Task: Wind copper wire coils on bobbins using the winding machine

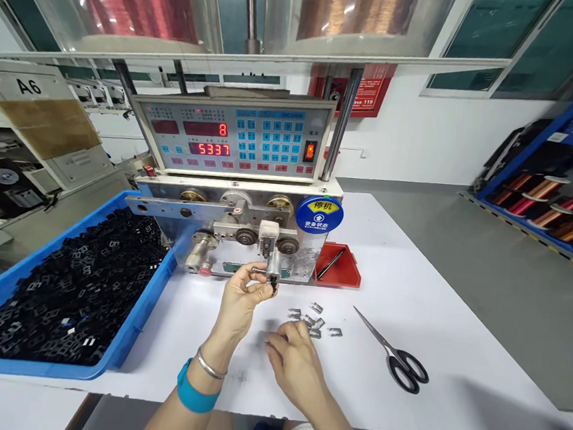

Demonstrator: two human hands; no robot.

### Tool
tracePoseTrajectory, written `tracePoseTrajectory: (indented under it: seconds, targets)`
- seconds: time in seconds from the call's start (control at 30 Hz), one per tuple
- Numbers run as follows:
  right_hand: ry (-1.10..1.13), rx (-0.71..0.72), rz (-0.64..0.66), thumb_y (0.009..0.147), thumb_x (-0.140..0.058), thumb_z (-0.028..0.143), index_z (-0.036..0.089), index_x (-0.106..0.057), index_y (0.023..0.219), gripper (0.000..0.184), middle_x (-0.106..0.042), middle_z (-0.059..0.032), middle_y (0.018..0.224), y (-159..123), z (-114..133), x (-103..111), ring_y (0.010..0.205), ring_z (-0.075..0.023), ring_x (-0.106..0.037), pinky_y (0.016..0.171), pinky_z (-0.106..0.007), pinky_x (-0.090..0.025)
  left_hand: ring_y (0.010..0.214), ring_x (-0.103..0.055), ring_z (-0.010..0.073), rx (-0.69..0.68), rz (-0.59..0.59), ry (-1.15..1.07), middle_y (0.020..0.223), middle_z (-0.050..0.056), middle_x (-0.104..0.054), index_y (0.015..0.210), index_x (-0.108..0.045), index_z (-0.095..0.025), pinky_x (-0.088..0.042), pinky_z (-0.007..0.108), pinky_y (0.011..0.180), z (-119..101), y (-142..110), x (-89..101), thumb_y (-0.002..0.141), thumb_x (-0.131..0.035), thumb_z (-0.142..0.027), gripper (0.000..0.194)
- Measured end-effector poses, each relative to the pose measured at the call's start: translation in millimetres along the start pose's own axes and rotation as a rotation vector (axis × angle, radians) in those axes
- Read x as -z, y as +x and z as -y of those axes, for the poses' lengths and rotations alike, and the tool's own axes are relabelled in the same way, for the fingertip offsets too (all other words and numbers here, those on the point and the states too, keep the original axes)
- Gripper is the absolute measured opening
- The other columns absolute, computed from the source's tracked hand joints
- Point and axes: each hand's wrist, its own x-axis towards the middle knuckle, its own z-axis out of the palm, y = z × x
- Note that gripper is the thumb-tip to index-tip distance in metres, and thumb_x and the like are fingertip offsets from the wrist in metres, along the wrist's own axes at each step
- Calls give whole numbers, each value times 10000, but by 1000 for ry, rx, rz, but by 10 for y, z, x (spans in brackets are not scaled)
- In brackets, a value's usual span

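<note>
While a blue tray (pixel 148 300) of small black parts (pixel 74 290) sits at the far left of the white table (pixel 456 337), the left hand (pixel 242 298) is raised to the winding machine (pixel 234 237), fingertips pinched on a small black part (pixel 273 282) at the spindle (pixel 273 264). Just right, the right hand (pixel 293 363) rests on the table, fingers curled; whether it grips anything cannot be told. Metal clips (pixel 314 321) lie just beyond its fingertips. Scissors (pixel 397 355) lie farther right, closed.
</note>
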Motion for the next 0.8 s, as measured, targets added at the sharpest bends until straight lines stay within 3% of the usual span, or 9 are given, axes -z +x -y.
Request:
tracePoseTrajectory:
  seconds: [0.1, 0.2, 0.3, 0.33, 0.43, 0.53, 0.63, 0.8]
  targets:
    - [-77, -12, -22, 764, -543, 74, 217, -678, 751, 197, -621, -58, 733, -61, 25, -167, 738, -225, -551, 654, -352, -499, 596, -599, 70, -59, -1, -12, 701, -84, -539, 906, -591, -189, -500, 253, 669, 75, 5, 21, 548, -796, -199, 412]
    - [14, -41, -97, 809, -511, 106, 213, -635, 757, 172, -633, -22, 693, 33, 69, -97, 645, -172, -592, 610, -293, -518, 601, -593, 69, -94, 9, -19, 718, -81, -540, 927, -578, -197, -497, 246, 662, 145, 15, 39, 574, -786, -211, 411]
    - [209, -127, -337, 833, -563, 234, 207, -584, 819, 37, -638, 14, 661, 206, 184, 122, 554, -129, -601, 537, -238, -517, 622, -613, 80, -101, 29, -23, 727, -79, -538, 931, -567, -206, -493, 247, 670, 175, 24, 51, 599, -774, -222, 392]
    - [239, -141, -432, 826, -586, 269, 206, -573, 812, 66, -634, 20, 645, 266, 235, 193, 537, -123, -600, 531, -233, -517, 634, -622, 88, -101, 33, -20, 729, -77, -537, 932, -566, -205, -492, 247, 672, 175, 25, 54, 602, -773, -222, 390]
    - [188, -60, -599, 832, -587, 256, 196, -592, 803, 66, -621, 19, 621, 406, 382, 328, 519, -110, -588, 525, -223, -516, 630, -621, 89, -96, 37, -7, 731, -71, -541, 930, -570, -200, -480, 226, 647, 163, 24, 62, 595, -775, -206, 393]
    - [142, 44, -648, 842, -543, 156, 186, -620, 954, 140, -660, -23, 731, 435, 463, 348, 596, -115, -612, 556, -227, -531, 600, -598, 71, -77, 43, -20, 724, -72, -543, 916, -576, -198, -465, 201, 621, 150, 22, 64, 586, -778, -196, 387]
    - [142, 41, -659, 835, -522, 111, 200, -596, 1064, 257, -681, -54, 848, 394, 477, 317, 680, -129, -642, 581, -234, -547, 582, -578, 61, -66, 46, -31, 718, -70, -543, 909, -579, -193, -463, 195, 614, 141, 26, 61, 580, -781, -198, 386]
    - [115, 9, -731, 810, -566, 123, 209, -589, 915, 138, -674, -16, 745, 410, 474, 249, 601, -119, -644, 568, -221, -552, 567, -556, 64, -77, 39, -18, 706, -67, -536, 904, -582, -193, -456, 200, 597, 123, 32, 52, 565, -779, -205, 393]
